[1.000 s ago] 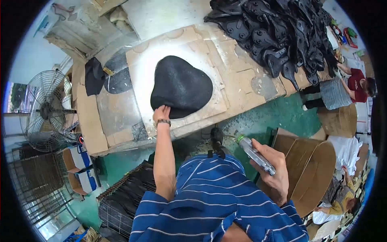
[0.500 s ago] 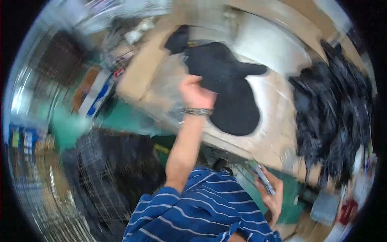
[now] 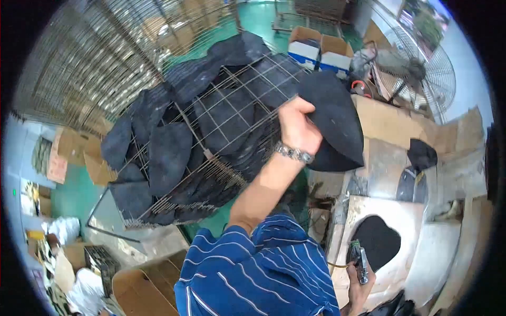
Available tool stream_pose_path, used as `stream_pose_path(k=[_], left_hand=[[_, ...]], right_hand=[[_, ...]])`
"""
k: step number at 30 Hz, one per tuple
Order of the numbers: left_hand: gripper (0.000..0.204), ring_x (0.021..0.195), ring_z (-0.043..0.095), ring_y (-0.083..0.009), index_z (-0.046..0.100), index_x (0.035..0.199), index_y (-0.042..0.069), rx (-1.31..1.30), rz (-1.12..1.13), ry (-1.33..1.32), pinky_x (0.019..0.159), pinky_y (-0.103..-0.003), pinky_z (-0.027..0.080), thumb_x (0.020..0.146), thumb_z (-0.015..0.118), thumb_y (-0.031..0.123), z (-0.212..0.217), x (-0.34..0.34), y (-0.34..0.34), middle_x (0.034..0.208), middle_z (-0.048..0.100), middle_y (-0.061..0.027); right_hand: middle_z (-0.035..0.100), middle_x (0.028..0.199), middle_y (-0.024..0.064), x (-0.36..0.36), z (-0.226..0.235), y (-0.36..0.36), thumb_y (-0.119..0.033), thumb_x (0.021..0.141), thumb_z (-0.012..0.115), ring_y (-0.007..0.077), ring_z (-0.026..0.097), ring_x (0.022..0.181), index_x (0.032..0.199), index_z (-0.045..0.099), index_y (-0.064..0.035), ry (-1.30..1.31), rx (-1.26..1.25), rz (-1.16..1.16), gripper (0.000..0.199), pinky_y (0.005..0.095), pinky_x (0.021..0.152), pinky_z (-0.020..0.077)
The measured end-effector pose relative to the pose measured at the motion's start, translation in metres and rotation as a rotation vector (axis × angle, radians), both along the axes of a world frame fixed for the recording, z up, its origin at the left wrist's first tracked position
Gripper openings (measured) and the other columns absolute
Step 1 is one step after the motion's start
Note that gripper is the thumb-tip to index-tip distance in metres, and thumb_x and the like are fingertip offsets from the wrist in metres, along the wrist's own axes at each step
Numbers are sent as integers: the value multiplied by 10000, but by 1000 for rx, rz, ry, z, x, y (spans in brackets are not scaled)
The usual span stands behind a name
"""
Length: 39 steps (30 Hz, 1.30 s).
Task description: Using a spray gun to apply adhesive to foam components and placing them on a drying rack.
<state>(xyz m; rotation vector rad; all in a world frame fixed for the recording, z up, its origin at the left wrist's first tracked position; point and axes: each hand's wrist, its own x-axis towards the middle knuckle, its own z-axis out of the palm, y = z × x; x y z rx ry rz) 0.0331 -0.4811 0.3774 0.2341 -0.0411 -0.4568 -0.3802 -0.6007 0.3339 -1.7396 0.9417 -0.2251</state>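
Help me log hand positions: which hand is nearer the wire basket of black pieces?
Left. The left hand appears beside the wire basket, holding a black curved piece; the right hand is farther off, by the black heart-shaped pad.

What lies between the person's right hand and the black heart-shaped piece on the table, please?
In the head view, a silver, green-ended tool held in the right hand lies there, overlapping the black piece in the picture; contact cannot be told.

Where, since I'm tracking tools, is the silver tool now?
The silver tool is lower right in the head view, in the right hand, overlapping the black rounded piece.
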Motion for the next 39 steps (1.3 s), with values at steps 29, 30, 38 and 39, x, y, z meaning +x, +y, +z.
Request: stream_pose_path(k=[29,30,38,39], left_hand=[[505,912,689,-254,607,1272,-13,310,351,202,1041,-545,562,1047,647,437,-361,16,164,978,675,-78],[528,914,689,-261,600,1292,-19,387,261,213,1033,-543,566,1043,652,444,-362,13,135,972,674,-82],[328,790,717,-244,643,1218,34,1287,-849,-65,673,-382,625,1020,710,286,-496,12,49,935,707,-100],[204,621,608,-163,644,1014,86,576,-1357,146,498,-301,465,1025,690,285,-533,45,48,831,664,-46]], right_hand=[[666,892,27,56,8,13,-61,900,696,116,599,816,1359,665,42,145,84,-25,471,270,780,505],[666,892,27,51,6,17,-61,900,696,116,599,816,1359,665,42,152,87,-119,471,270,780,505],[690,1270,276,16,-11,33,-63,868,772,444,679,1147,1385,641,1,105,-120,-377,537,456,992,534],[702,1246,273,3,-6,41,-61,871,777,423,699,1127,1381,643,6,98,-153,-452,531,432,983,541]])
